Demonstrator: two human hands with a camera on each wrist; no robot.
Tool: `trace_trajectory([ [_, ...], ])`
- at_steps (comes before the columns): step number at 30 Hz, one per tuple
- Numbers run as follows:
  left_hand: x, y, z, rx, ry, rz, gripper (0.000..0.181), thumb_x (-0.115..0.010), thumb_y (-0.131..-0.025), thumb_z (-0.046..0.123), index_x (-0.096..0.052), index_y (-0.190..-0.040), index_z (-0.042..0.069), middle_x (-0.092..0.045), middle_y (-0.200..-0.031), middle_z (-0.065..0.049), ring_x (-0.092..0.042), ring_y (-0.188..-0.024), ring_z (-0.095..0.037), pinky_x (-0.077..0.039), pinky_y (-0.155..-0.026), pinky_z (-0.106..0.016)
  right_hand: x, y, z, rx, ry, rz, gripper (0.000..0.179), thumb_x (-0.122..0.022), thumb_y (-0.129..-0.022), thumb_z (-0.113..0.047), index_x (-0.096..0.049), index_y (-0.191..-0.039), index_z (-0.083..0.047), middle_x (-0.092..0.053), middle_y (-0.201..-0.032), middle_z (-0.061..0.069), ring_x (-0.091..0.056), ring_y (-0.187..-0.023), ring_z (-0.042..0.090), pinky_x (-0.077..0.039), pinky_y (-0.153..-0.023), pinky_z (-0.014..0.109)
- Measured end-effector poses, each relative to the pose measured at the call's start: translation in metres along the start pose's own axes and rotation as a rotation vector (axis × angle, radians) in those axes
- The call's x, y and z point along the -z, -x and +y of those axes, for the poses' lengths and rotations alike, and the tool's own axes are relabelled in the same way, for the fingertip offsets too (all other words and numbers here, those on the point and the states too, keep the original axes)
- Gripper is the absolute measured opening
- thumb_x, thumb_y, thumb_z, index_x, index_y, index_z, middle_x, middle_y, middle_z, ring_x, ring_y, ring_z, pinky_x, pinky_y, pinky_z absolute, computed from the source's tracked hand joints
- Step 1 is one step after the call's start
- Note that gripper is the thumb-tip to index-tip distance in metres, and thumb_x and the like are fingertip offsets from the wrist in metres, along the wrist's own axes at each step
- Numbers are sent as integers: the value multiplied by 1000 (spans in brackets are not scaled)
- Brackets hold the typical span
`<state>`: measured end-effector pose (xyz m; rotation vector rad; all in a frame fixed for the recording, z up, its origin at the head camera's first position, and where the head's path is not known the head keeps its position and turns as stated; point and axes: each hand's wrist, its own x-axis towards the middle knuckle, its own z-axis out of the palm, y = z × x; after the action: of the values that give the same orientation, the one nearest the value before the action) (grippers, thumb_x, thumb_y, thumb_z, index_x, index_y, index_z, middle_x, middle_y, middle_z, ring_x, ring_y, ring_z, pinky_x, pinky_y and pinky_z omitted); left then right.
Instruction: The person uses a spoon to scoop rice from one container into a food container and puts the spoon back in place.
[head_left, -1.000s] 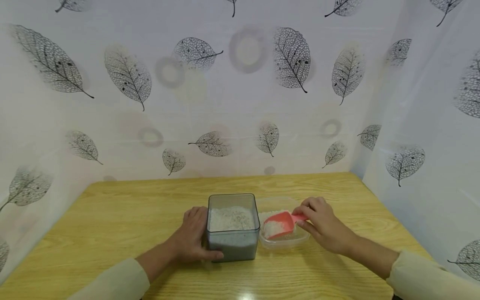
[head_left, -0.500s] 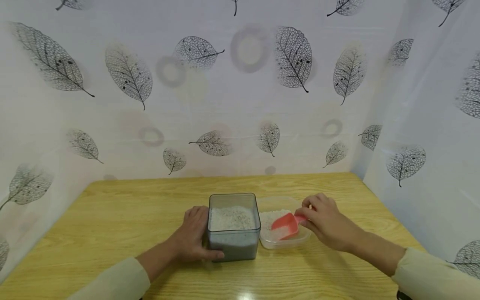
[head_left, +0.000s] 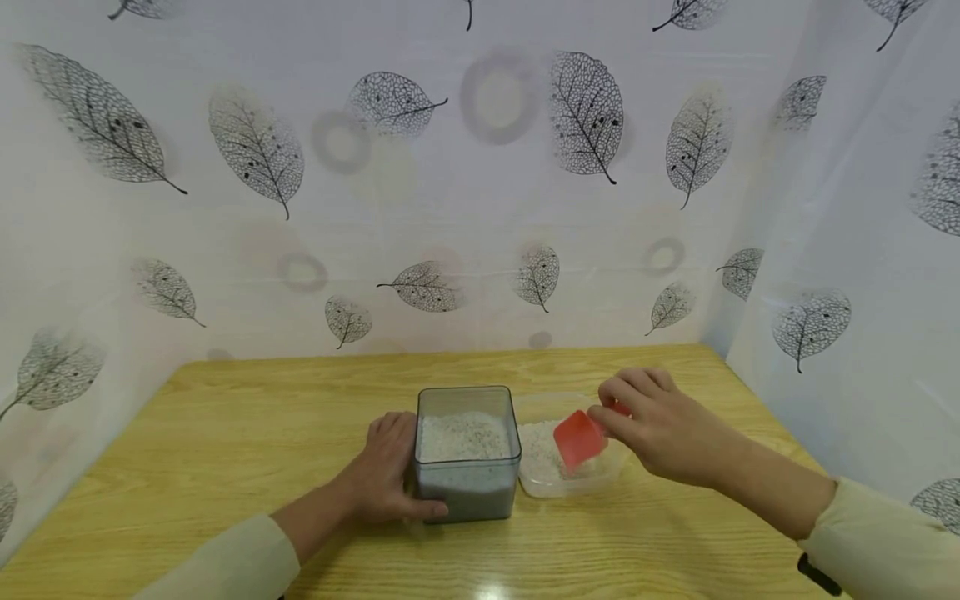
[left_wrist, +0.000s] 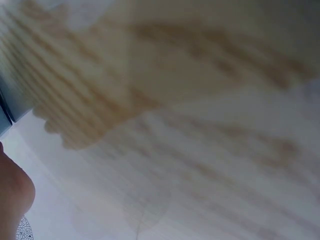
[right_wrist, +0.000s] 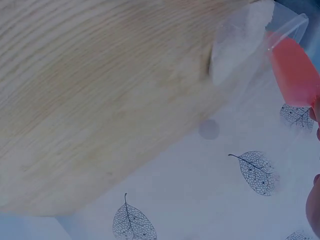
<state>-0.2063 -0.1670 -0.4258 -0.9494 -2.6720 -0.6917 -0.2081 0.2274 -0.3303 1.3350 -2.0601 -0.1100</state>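
Note:
A tall smoky-grey square container [head_left: 465, 493], part filled with white grainy stuff, stands upright on the table. My left hand [head_left: 386, 475] grips its left side, thumb on the front face; some fingertips are hidden behind it. Just right of it sits a low clear plastic box [head_left: 538, 487] with more white grains. My right hand [head_left: 660, 425] pinches the handle of a red scoop [head_left: 579, 439] over that box. The scoop's bowl is tipped steeply, its underside partly facing me. In the right wrist view the scoop [right_wrist: 295, 70] shows beside the clear box [right_wrist: 220, 60].
The wood-grain table [head_left: 300, 408] extends left, behind and in front of the containers. A white leaf-print sheet [head_left: 480, 200] hangs along the back and both sides. The left wrist view is mostly blurred table and sheet.
The scoop, earlier lying level with white grains in it, has moved right and tipped over. My right hand has risen slightly and shifted right. My left hand has stayed put.

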Motion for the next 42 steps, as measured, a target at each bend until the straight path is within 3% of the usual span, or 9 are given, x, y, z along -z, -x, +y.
trace_trajectory([
  [4, 0, 0, 0, -4, -3, 5, 104, -71, -66, 80, -43, -139, 11, -52, -123, 0, -41, -119, -21, -28, -106, -51, 10, -12, 6, -28, 2, 51, 44, -26, -111, -27, -66, -101, -13, -53, -96, 4, -47, -94, 27, -34, -76, 41],
  [11, 1, 0, 0, -9, 4, 4, 104, -70, -66, 80, -43, -140, 11, -52, -123, 1, -41, -118, -20, -29, -106, -52, 24, -42, 12, -216, -88, 245, 46, -36, -108, -39, -70, -104, -9, -53, -97, 9, -41, -90, 29, -27, -73, 45],
  [16, 2, 1, 0, -2, -5, 0, 104, -71, -66, 80, -43, -139, 11, -52, -123, 0, -41, -118, -21, -29, -106, -52, 26, -70, 4, -248, -194, 255, 46, -38, -106, -42, -70, -106, -8, -52, -99, 9, -40, -93, 31, -28, -80, 47],
  [19, 2, 1, 0, 4, 5, -4, 104, -71, -66, 79, -43, -140, 12, -52, -124, 0, -41, -119, -21, -29, -106, -51, 22, -85, -4, -196, -214, 193, 45, -37, -106, -42, -69, -107, -10, -53, -100, 7, -41, -94, 27, -30, -79, 44],
  [22, 1, 0, -1, 9, 12, -11, 104, -70, -66, 80, -43, -140, 13, -52, -124, 1, -41, -119, -20, -29, -106, -51, 18, -96, -14, -127, -190, 91, 30, -49, -104, -35, -68, -108, -12, -53, -102, 4, -43, -96, 24, -31, -77, 40],
  [25, 1, 0, -1, 13, 5, -15, 103, -71, -66, 80, -43, -139, 13, -51, -123, 2, -41, -118, -19, -29, -106, -51, 14, -106, -23, -88, -149, -19, 16, -66, -95, -24, -69, -107, -15, -54, -105, 3, -44, -98, 23, -33, -78, 37],
  [30, 2, -1, 0, 24, 14, -32, 102, -71, -67, 79, -43, -139, 13, -51, -124, 2, -40, -119, -19, -29, -107, -53, 3, -119, -36, -48, -107, -118, 22, -77, -86, -17, -69, -107, -18, -55, -108, 2, -46, -101, 23, -35, -83, 37],
  [37, 1, -1, -2, 37, 36, -56, 102, -71, -67, 79, -42, -141, 14, -50, -125, 2, -40, -119, -19, -28, -107, -54, -18, -128, -52, -45, -151, -267, 22, -71, -92, -20, -67, -114, -21, -55, -113, -1, -47, -108, 19, -41, -91, 36],
  [42, 0, 0, -4, 36, 30, -56, 104, -69, -67, 81, -41, -141, 15, -50, -127, 2, -40, -121, -19, -28, -108, -54, -26, -128, -59, -125, -239, -287, 21, -73, -90, -21, -68, -111, -19, -55, -111, -1, -43, -103, 19, -36, -84, 33],
])
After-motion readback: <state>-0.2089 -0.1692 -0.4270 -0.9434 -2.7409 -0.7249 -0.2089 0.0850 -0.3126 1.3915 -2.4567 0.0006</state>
